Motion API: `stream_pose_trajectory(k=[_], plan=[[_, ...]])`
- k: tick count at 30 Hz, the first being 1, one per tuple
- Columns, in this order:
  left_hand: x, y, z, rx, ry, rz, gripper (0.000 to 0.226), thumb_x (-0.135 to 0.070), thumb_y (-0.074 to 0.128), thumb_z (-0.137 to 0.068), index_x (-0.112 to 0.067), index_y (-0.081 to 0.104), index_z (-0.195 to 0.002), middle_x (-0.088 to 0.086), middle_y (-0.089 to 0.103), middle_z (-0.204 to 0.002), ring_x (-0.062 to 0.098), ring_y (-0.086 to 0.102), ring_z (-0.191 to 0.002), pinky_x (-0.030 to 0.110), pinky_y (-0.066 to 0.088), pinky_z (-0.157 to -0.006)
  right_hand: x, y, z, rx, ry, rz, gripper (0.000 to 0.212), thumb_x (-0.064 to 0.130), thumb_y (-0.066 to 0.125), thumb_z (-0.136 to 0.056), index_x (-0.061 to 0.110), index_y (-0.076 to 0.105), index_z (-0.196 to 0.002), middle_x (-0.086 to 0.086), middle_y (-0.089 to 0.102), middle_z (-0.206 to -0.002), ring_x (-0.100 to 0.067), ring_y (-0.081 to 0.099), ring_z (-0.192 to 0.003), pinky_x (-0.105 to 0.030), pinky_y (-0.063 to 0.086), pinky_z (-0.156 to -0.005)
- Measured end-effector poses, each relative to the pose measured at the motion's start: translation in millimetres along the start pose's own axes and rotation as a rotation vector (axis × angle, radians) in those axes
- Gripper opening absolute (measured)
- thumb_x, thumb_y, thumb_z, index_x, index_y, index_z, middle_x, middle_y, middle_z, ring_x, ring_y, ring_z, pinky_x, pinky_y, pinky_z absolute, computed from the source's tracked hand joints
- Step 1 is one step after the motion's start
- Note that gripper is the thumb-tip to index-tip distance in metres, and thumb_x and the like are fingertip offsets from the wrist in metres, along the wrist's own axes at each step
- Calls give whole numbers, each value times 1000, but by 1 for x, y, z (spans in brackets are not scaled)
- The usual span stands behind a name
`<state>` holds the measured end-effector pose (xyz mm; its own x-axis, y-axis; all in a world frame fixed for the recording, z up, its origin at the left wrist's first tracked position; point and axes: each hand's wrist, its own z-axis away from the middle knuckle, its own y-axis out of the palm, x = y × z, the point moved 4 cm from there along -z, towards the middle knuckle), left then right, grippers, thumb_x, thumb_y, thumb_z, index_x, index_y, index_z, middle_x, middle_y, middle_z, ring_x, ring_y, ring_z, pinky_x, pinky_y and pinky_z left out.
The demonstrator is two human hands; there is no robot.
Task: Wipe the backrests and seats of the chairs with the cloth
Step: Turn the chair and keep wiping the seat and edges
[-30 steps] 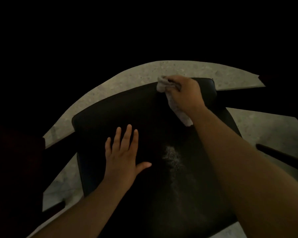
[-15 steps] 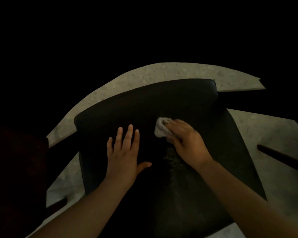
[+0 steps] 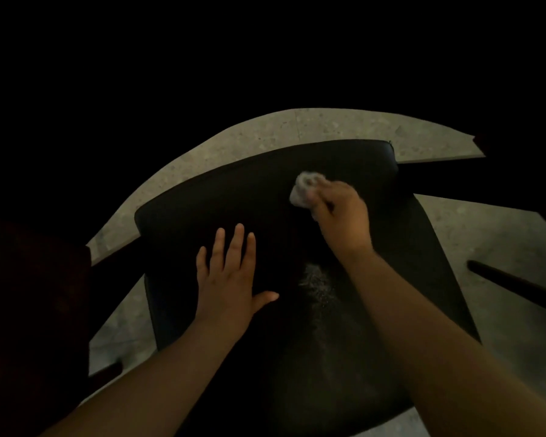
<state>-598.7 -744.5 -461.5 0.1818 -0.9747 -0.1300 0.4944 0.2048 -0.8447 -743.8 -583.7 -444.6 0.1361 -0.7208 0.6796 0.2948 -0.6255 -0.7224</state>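
A black padded chair seat [image 3: 202, 203] fills the middle of the view, seen from above. My right hand [image 3: 341, 212] grips a bunched pale grey cloth [image 3: 304, 188] and presses it on the far part of the seat, right of centre. My left hand [image 3: 229, 275] lies flat on the seat, fingers straight and thumb spread to the right. A pale dusty streak [image 3: 317, 283] shows on the seat between my two forearms. The backrest is not visible in the dark.
Speckled light stone floor [image 3: 328, 127] shows beyond and beside the seat. A dark bar, perhaps a chair leg [image 3: 514, 283], lies over the floor at the right. A dark reddish shape [image 3: 32, 294] stands at the left. Everything farther off is black.
My right hand with the cloth came toward me from the seat's far edge to the middle, then went back out toward the far right part. My left hand stayed flat in place.
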Motion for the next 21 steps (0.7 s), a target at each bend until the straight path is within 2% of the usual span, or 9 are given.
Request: stream_pose_trajectory(k=[2, 6, 10, 13, 16, 18, 21], plan=[[-1, -2, 0, 7, 2, 13, 106, -73, 46, -83, -24, -19, -150, 2, -33, -155, 29, -27, -144, 52, -8, -117, -4, 6, 25, 20, -24, -5, 21, 22, 61, -91, 21, 70, -110, 4, 66, -123, -12, 53, -120, -38, 43, -106], [-2, -5, 1, 16, 10, 36, 104, -70, 49, -84, -24, -15, -152, 1, -30, -157, 29, -25, -145, 53, -5, -119, -12, 2, 67, 91, -27, -27, 24, 15, 70, -85, 28, 70, -106, 18, 65, -109, 0, 55, -108, -33, 50, -95], [-1, -5, 2, 15, 22, 42, 104, -70, 48, -84, -23, -16, -151, 2, -31, -156, 29, -26, -144, 53, -5, -119, 1, -20, 68, 8, 13, -118, 27, 33, 59, -85, 48, 59, -106, 41, 55, -100, 7, 55, -105, -17, 46, -86], [0, -5, 3, -7, 31, 27, 104, -72, 45, -84, -22, -16, -151, 3, -30, -157, 30, -25, -144, 53, -6, -117, 13, -20, 31, -70, -16, -85, 24, 29, 59, -87, 36, 64, -109, 32, 57, -102, 4, 53, -105, -21, 45, -92], [-1, -4, 3, -11, 23, 23, 104, -74, 44, -83, -23, -16, -151, 3, -29, -157, 30, -24, -145, 53, -6, -117, 12, 4, 4, 60, 4, 74, 23, 20, 62, -91, 25, 68, -113, 10, 64, -117, -7, 49, -115, -32, 40, -102], [-1, -5, 3, -8, 16, 24, 105, -73, 45, -83, -23, -15, -152, 3, -28, -157, 30, -24, -145, 53, -5, -118, 7, 13, 11, 81, 26, 99, 26, 17, 62, -91, 22, 68, -116, 5, 64, -122, -12, 49, -117, -25, 38, -100], [-1, -6, 3, 3, 16, 30, 105, -73, 47, -83, -23, -15, -152, 3, -26, -158, 30, -22, -146, 53, -2, -119, 2, 10, 46, 101, 7, 58, 26, 14, 63, -90, 23, 69, -113, 7, 65, -119, -4, 48, -111, -9, 32, -90]])
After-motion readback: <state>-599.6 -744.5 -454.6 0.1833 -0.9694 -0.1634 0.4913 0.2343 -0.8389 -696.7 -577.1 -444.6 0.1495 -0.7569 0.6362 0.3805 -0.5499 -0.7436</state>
